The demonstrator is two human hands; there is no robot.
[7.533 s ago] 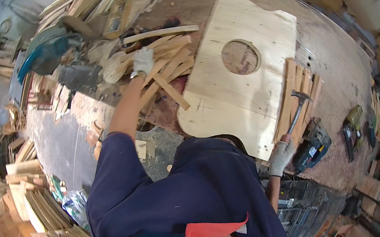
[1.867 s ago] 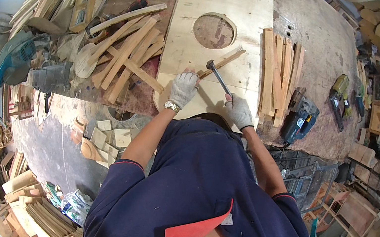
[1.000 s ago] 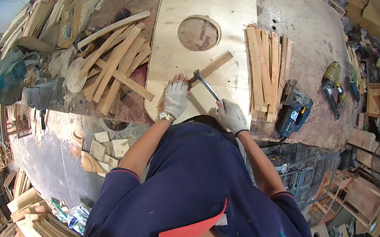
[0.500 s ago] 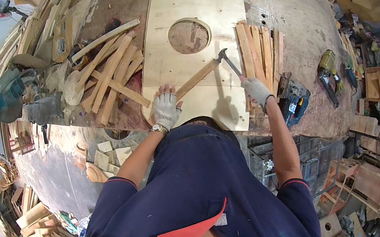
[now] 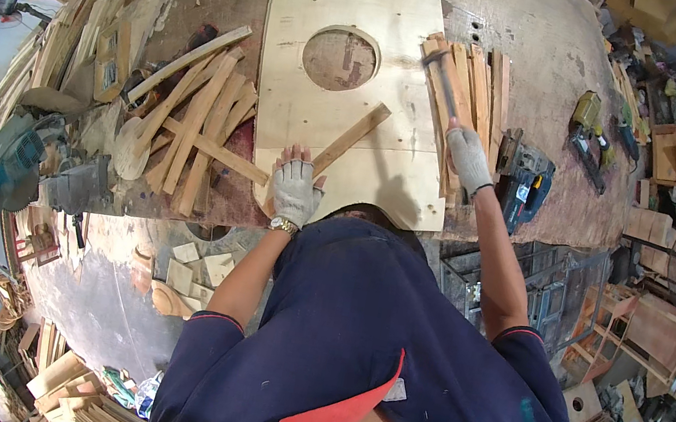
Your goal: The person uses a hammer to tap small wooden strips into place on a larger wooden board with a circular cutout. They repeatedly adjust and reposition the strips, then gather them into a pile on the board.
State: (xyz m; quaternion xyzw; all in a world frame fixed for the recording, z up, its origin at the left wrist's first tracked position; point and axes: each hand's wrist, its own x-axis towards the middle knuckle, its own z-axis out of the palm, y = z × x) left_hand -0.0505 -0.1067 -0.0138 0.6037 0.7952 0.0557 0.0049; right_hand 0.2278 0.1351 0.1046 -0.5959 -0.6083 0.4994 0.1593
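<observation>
My right hand point(image 5: 469, 158), in a pale fingerless glove, grips the handle of a claw hammer point(image 5: 448, 93). The hammer is raised over the right side of the plywood panel point(image 5: 300, 8), its head smeared by motion. The panel is pale, with a round cutout and a curved near edge. My left hand point(image 5: 295, 190), gloved the same way with a watch at the wrist, lies flat at the panel's near left, fingers stretched out. A short wooden strip point(image 5: 352, 139) slants away from beside it; whether the palm covers its near end is hidden.
Wooden slats point(image 5: 207, 127) are piled left of the panel, one crosspiece reaching toward my left hand. More slats point(image 5: 476, 91) lie at the panel's right edge. Beyond them are a blue-black power tool point(image 5: 524, 186) and a yellow-green tool point(image 5: 586, 118). Offcuts point(image 5: 194, 272) lie below the bench's left side.
The hammer has swung up and right, away from the slanted strip's far end, where its head was. My right hand rose slightly; my left hand stays in place.
</observation>
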